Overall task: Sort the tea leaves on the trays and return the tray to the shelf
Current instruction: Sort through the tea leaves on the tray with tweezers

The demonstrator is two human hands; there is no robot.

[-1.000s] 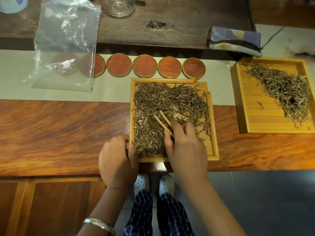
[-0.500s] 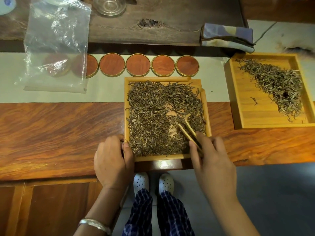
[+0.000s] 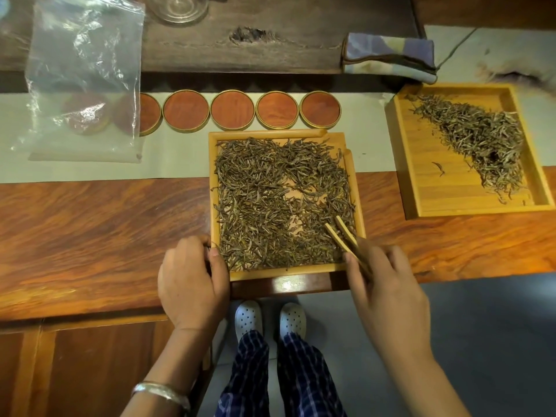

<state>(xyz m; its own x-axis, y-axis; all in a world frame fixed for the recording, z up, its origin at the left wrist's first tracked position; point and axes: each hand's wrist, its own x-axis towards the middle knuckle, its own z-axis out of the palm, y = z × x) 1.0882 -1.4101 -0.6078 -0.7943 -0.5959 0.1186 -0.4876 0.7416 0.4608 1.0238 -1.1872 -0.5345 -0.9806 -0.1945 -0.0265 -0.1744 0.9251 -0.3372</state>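
Two trays: my left grip point(image 3: 192, 284) is steadying the near tray point(image 3: 282, 270); my right grip point(image 3: 388, 293) is pinching bamboo tweezers point(image 3: 346, 237), tips parted, best working leaves point(image 3: 270, 206) singly, lightly.

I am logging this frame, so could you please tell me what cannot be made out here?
- Glass vessel, head view: cut off by the top edge.
- Coasters under the plastic bag: blurred by it.
- Whether the tongs hold a leaf: too small.
- The shelf: outside the frame.
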